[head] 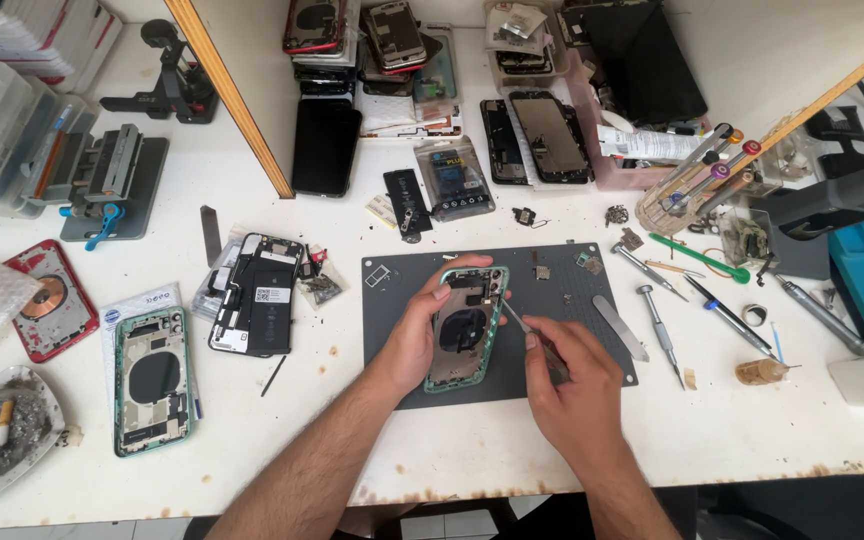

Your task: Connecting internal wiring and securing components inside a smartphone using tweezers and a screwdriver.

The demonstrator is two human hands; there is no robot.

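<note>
Head view: our left hand (414,335) gripped the green-edged opened phone housing (466,328); our right hand (572,375) pinched what looked like slim metal tweezers (524,331) into it.

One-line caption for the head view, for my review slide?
Left hand steadies a green phone frame on a grey mat while the right hand works tweezers into it.

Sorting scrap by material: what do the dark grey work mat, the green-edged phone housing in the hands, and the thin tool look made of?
Dark grey work mat: likely silicone or rubber, matte. Green-edged phone housing: seemingly metal, with a glossy painted rim. Thin tool in the right hand: probably steel, a silvery glint.
</note>
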